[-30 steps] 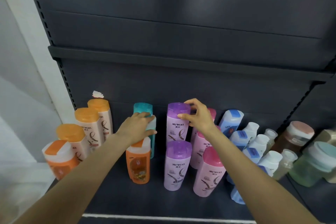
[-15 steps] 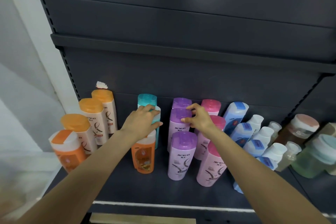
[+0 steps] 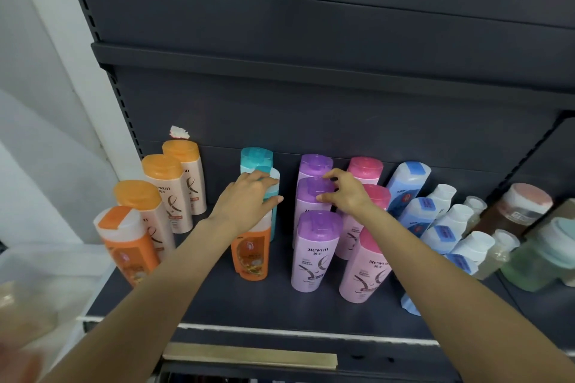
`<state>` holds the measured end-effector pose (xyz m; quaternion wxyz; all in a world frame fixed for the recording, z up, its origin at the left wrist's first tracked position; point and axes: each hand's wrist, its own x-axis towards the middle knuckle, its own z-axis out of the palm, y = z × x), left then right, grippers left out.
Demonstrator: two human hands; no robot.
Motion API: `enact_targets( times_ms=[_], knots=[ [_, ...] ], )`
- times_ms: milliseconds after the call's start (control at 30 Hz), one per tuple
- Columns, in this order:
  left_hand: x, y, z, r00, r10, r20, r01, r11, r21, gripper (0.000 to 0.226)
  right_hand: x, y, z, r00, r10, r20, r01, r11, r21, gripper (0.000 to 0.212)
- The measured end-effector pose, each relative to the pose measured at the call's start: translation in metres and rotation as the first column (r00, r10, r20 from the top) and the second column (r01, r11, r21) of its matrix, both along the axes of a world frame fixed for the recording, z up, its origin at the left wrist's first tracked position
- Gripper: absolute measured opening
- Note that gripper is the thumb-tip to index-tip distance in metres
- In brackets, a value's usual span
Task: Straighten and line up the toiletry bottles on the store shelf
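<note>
The right hand point(image 3: 345, 196) pinches the cap of the middle purple bottle point(image 3: 312, 196), thumb on the near edge of the cap and fingertips on its far edge. That bottle stands between a far purple bottle point(image 3: 315, 165) against the back panel and a near purple bottle point(image 3: 314, 252), and the three make a file running from far to near that already looks fairly straight.

The left hand point(image 3: 249, 199) lies over the second teal-capped bottle point(image 3: 273, 193), fingers curled around its top; the bottle sits just in front of the far teal bottle point(image 3: 256, 158). Directly nearer stands an orange bottle point(image 3: 250, 255), its top hidden under the wrist.

To the right, the pink bottles point(image 3: 367, 270) form a three-deep file that leans slightly, and beyond them the blue-labelled bottles point(image 3: 417, 218) and small white-capped bottles point(image 3: 460, 221) run in slanted rows that look loose. To the left, four orange-capped bottles point(image 3: 161, 177) trail diagonally toward the near edge of the shelf point(image 3: 217, 298), not square to it.

My reading: the purple column is nearly finished, the teal column is in hand, and the orange group on the left and the blue and white rows on the right still want straightening. Perhaps a third of the work is done.
</note>
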<state>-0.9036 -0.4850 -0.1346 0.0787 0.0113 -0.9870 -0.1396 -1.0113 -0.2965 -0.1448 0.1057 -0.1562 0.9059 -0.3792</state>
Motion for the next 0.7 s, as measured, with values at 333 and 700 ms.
enact_targets(
  times_ms=[333,700],
  knots=[
    [0.042,0.017,0.002,0.976,0.155,-0.15,-0.148,0.987,0.058,0.036,0.045,0.024,0.02,0.902,0.284,-0.324,-0.235,0.955,0.183,0.043],
    [0.067,0.025,-0.004,0.993,0.113,0.035,-0.109,0.989,-0.1,0.048,0.072,0.023,0.012,0.881,0.427,-0.204,-0.331,0.864,0.38,0.061]
  ],
)
